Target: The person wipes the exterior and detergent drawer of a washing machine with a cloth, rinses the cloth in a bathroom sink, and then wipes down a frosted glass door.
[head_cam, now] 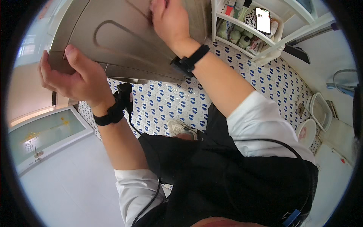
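Observation:
A large grey-brown appliance casing (136,54) with a curved groove pressed into its panel fills the top of the view, tilted in the picture. At its left corner is my left hand (76,75), the thumb over the panel and the fingers curled round the outer edge. My right hand (173,25) reaches to the upper part of the same panel. Its fingertips run towards the top rim, and what lies under them is hidden. Each wrist wears a black strap; a black device (124,98) sits on the left one, with a cable running back along the arm.
Right of the casing stands a white shelf rack (255,54) holding brushes, bottles and a lit phone (263,20). Basins (306,132) stand by the right wall. A white appliance with a glass top (54,130) is at left. The patterned floor (158,107) shows my shoe (177,127).

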`<move>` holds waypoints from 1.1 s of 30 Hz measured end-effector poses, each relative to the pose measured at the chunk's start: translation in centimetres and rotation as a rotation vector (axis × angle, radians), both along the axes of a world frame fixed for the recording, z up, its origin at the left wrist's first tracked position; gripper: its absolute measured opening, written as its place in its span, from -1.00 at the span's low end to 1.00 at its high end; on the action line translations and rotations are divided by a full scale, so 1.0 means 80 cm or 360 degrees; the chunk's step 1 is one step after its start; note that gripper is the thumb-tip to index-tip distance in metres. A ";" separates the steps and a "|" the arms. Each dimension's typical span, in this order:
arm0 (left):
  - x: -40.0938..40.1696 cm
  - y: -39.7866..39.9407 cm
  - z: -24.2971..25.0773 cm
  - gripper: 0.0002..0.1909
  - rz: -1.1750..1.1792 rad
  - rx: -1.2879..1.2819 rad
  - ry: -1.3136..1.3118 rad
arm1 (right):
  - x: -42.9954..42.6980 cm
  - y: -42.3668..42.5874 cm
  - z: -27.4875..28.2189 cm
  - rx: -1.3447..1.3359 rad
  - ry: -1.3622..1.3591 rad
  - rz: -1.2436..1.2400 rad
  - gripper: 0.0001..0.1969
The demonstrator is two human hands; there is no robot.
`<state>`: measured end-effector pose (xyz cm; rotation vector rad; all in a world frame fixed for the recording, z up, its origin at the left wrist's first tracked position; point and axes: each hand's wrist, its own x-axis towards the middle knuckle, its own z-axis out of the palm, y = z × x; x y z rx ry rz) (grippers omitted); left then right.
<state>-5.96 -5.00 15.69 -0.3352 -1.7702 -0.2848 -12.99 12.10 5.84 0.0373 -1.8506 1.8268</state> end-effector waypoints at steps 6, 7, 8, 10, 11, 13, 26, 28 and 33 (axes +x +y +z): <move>-0.006 0.020 0.001 -0.52 -0.0193 0.0218 -0.0078 | -0.030 -0.011 -0.114 -0.0336 -0.0770 -0.0358 -0.63; -0.002 0.016 0.002 -0.52 -0.0154 0.0181 -0.0057 | -0.022 -0.017 -0.086 -0.0069 -0.0700 -0.0299 -0.64; 0.005 0.007 0.001 -0.53 -0.0098 0.0148 -0.0043 | -0.008 -0.015 -0.043 0.0248 -0.0375 -0.0068 -0.65; -0.003 -0.001 -0.002 -0.50 -0.0150 0.0173 -0.0016 | 0.019 -0.017 0.013 0.0202 0.0001 0.0017 -0.62; -0.005 -0.007 -0.003 -0.48 -0.0196 0.0174 0.0006 | 0.034 -0.022 0.027 0.0175 -0.0021 0.0089 -0.60; -0.009 0.007 -0.003 -0.48 -0.0261 0.0233 -0.0034 | 0.014 -0.030 -0.035 0.0160 0.0006 -0.0205 -0.57; 0.002 -0.007 -0.003 -0.48 -0.0131 0.0138 -0.0038 | 0.042 -0.015 -0.047 0.0517 -0.0513 0.0221 -0.59; -0.013 0.012 0.004 -0.49 -0.0163 0.0069 -0.0016 | 0.008 -0.001 -0.136 0.0264 -0.0796 -0.0101 -0.55; -0.009 -0.003 -0.001 -0.51 -0.0221 0.0059 0.0025 | 0.022 -0.034 -0.127 0.0128 -0.0827 -0.0124 -0.61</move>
